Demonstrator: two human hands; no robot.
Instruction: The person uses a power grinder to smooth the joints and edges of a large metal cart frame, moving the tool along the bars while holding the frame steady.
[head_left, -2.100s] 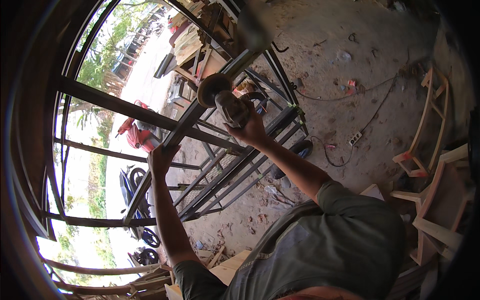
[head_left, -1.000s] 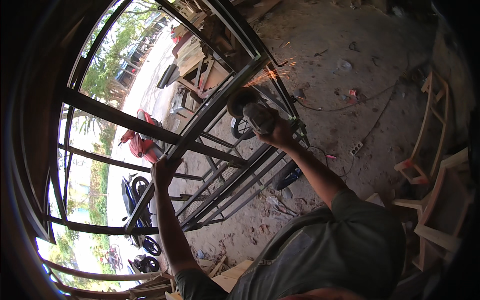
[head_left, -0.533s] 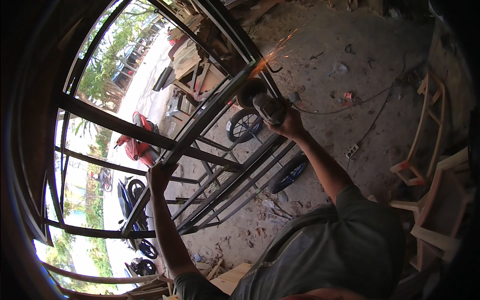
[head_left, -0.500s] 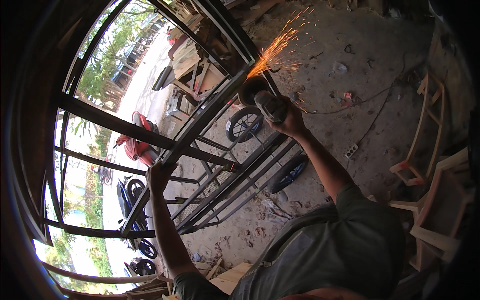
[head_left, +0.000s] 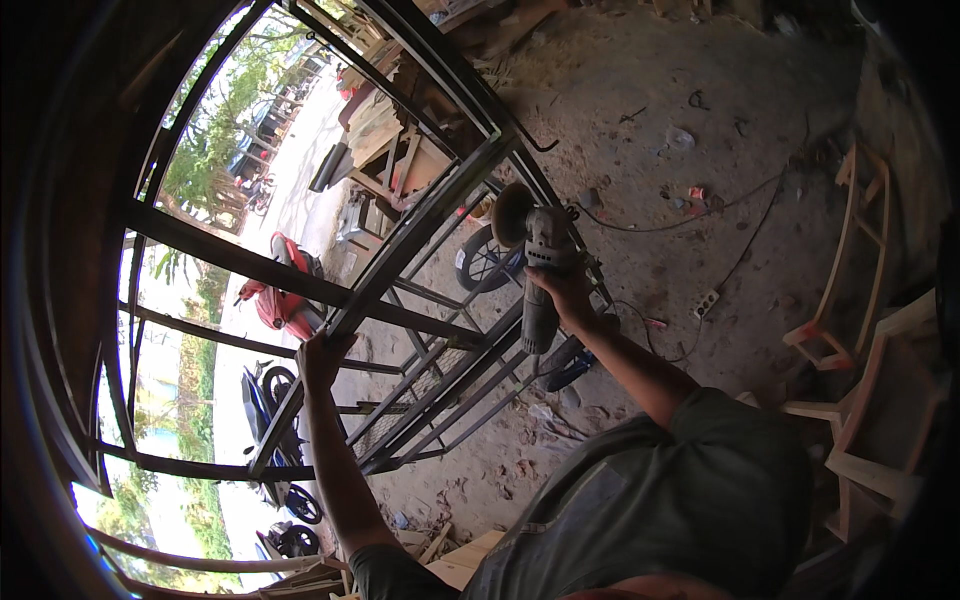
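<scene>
My right hand (head_left: 565,292) is wrapped round the body of an angle grinder (head_left: 545,240), whose disc (head_left: 514,214) points up and left. The disc is apart from the metal frame (head_left: 420,228), and no sparks show. My left hand (head_left: 322,357) grips a dark square bar of that frame, near where a cross bar (head_left: 240,262) meets it. The frame is built of long dark tubes with several cross pieces, and mesh (head_left: 425,380) fills part of its lower section.
A power strip (head_left: 706,303) and cables lie on the dirt floor at right. Wooden frames (head_left: 835,290) stand at the right edge. Two small spoked wheels, one here (head_left: 485,258), sit under the metal frame. Outside at left are a red motorbike (head_left: 285,292) and a blue one (head_left: 262,400).
The grinder has moved down and away from the frame's upper corner, and its body has turned more upright. The orange sparks are gone. My left hand keeps its grip on the bar.
</scene>
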